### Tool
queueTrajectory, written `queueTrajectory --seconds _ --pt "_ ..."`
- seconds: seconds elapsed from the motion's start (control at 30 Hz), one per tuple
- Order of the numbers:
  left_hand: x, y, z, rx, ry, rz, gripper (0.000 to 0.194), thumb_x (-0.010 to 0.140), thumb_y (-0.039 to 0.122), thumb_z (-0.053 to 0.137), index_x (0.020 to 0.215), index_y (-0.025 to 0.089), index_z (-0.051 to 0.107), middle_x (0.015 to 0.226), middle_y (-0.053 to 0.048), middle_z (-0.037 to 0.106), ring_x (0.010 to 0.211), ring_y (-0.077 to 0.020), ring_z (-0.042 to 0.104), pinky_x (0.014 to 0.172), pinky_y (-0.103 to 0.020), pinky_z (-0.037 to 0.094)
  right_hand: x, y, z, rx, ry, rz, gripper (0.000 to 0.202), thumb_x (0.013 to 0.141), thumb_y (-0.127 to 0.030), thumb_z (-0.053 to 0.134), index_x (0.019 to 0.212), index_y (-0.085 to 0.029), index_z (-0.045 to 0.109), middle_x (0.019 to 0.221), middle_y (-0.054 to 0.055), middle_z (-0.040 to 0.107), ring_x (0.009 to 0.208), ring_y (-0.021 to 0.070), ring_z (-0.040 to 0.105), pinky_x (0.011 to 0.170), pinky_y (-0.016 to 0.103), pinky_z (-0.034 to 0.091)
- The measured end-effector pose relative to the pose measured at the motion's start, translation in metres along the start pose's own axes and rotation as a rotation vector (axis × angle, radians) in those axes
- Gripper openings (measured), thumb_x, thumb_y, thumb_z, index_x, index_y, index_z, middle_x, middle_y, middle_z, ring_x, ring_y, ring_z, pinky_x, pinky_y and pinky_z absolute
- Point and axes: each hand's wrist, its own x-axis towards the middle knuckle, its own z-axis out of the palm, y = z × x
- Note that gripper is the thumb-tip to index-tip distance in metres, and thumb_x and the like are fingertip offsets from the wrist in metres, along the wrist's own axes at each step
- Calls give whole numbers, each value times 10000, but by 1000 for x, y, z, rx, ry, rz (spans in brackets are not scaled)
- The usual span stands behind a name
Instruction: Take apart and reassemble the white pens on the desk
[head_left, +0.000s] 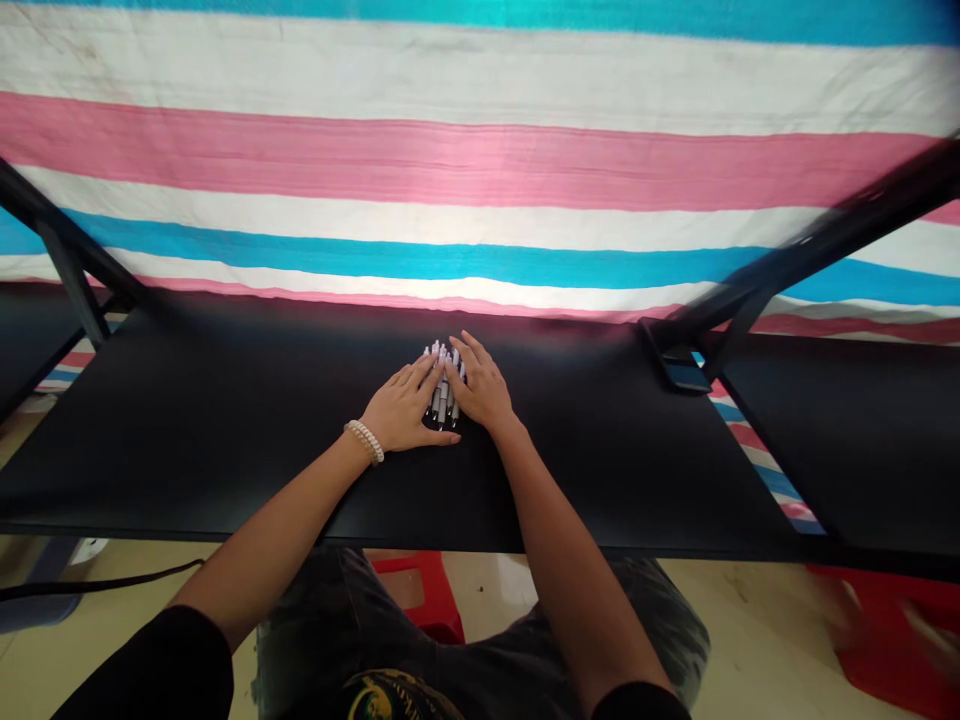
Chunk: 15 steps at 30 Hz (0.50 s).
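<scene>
A small bundle of pens [443,392], white at the far ends with grey grips and dark tips toward me, lies in the middle of the black tabletop [247,440]. My left hand [409,403] rests along the bundle's left side, fingers stretched out over the pens and thumb spread across just below their tips. On the other side, my right hand [482,388] lies against the pens with its fingers extended and apart. Both hands touch the bundle from the sides. The fingers partly hide the pens. A pale braided band circles my left wrist.
A striped blue, white and pink sheet [480,165] hangs behind the tabletop. Black metal supports [795,250] rise at both sides, with a gap beside the right one. Below the near edge are a red stool [431,595] and another red object [892,640].
</scene>
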Motion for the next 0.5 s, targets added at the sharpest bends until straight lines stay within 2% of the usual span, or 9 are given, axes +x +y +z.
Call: queueTrajectory --seconds 0.07,0.27,0.5 --pt "0 0 1 8 -12 7 1113 722 804 539 1539 115 229 1580 -204 268 1465 -350 248 1197 -468 181 4 0 2 16 -19 -23 459 987 -352 397 1419 -210 461 1490 105 444 1356 256 432 1134 461 358" --pt "-4 6 3 25 20 -11 1075 729 806 527 1504 95 305 1467 -236 409 1387 -392 346 1132 -500 278 -1 -9 0 10 -32 -81 399 986 -312 382 1326 -169 535 1335 131 557 1253 261 505 1082 431 419" --pt "-9 14 2 36 27 -5 1032 739 791 534 1467 84 344 1360 -237 488 1323 -402 400 1097 -517 312 -2 -10 -4 20 -63 -160 455 984 -258 367 1425 -183 451 1483 100 462 1366 222 420 1168 426 319"
